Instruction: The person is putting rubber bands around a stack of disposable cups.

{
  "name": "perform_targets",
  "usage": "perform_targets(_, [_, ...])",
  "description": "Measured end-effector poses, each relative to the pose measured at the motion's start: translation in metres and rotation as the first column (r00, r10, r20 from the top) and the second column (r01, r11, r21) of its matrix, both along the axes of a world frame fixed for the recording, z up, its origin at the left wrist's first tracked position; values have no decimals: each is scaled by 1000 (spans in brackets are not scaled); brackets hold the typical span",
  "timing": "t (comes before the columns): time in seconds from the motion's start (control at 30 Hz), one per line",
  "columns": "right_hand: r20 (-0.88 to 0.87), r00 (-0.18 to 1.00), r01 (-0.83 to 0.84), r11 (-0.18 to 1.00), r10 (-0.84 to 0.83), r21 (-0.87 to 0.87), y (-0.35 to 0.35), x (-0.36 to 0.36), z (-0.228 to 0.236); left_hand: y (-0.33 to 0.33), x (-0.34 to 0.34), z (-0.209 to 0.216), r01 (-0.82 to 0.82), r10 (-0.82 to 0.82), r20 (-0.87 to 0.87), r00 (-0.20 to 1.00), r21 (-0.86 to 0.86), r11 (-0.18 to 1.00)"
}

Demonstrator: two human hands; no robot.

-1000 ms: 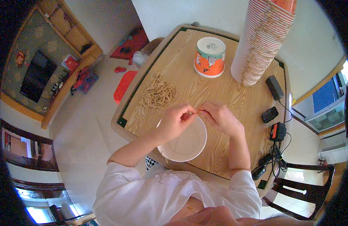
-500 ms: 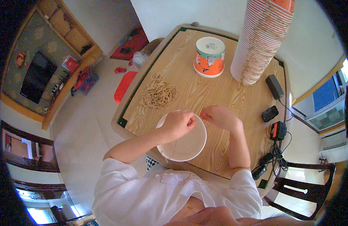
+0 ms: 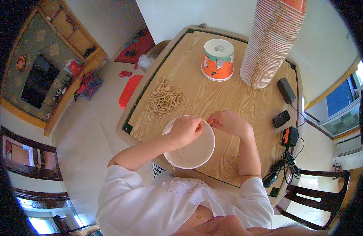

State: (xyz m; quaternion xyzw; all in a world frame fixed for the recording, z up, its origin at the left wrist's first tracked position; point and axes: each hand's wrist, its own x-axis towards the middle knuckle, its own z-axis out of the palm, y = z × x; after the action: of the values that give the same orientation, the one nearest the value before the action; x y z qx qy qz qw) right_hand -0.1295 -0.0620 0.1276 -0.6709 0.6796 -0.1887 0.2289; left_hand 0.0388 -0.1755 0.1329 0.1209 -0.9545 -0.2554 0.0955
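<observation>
A white paper bucket [image 3: 197, 153] sits mouth up at the table's near edge, in front of my body. My left hand [image 3: 186, 130] reaches over its mouth with fingers closed in a pinch near the right rim. Opposite it, just outside that rim, my right hand [image 3: 227, 122] pinches too, its fingertips almost meeting the left ones. A small tan bit of twine [image 3: 209, 122] shows between the fingertips. Inside the bucket runs a thin strand, and a short end pokes out low on the left rim. A loose heap of tan twine [image 3: 165, 97] lies beyond the bucket.
An upside-down orange and white bucket [image 3: 218, 63] stands farther back. To its right rises a tall stack of buckets [image 3: 270, 47] with twine hanging along it. Black adapters [image 3: 286, 90] and tangled cables [image 3: 290, 167] lie along the right edge. A dark chair [image 3: 319, 196] stands at the lower right.
My right hand has shifted slightly left, closing the gap to the left fingertips over the rim. The left hand and bucket have barely moved.
</observation>
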Motion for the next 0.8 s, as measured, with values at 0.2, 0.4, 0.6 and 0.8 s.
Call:
perform_targets(0.2, [128,992,-5,994,19,-113,-3,0,-6,2,-1,2,-15,15,-15,1000,2,1000])
perform_targets(0.4, [214,976,-5,997,22,-81,-7,0,-2,1,-2,-1,-41,41,0,999,-14,999])
perform_targets(0.6, [239,959,156,988,-152,2,-2,0,3,-4,6,-4,-43,49,-18,999,239,970])
perform_targets(0.8, [330,931,45,851,154,-524,7,12,32,-20,10,17,-118,44,110,993,911,394])
